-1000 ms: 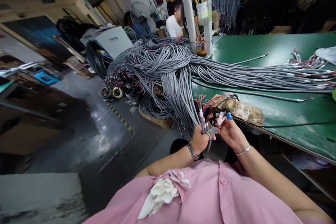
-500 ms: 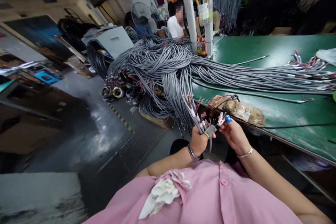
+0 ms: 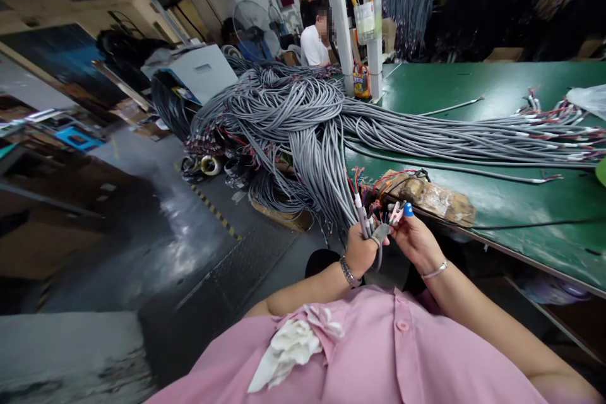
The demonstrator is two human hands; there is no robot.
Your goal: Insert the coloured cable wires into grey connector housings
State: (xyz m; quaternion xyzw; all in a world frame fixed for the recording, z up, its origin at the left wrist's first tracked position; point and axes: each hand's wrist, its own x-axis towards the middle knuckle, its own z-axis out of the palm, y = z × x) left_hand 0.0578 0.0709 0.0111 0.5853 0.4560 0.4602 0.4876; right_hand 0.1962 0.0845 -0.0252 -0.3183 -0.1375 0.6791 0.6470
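Several grey cables are gripped by my left hand, their stripped ends and thin coloured wires fanning out above the fist. A grey cover wraps the left thumb. My right hand, with a blue cover on its thumb, pinches a small pink clip-like tool. The tool sits close beside the coloured wire tips at the left thumb. Whether its jaws touch a wire is too small to tell. Behind the hands, a large heap of grey cables hangs over the table's end.
The green table bears a long cable bundle running right. A taped brown block with wires lies at its near edge. A white post holds a tool cup. Beyond sits a person in a white shirt.
My right hand has moved left and slightly down with the pink tool, closer to my left hand. The cable ends in my left hand have tilted slightly right.
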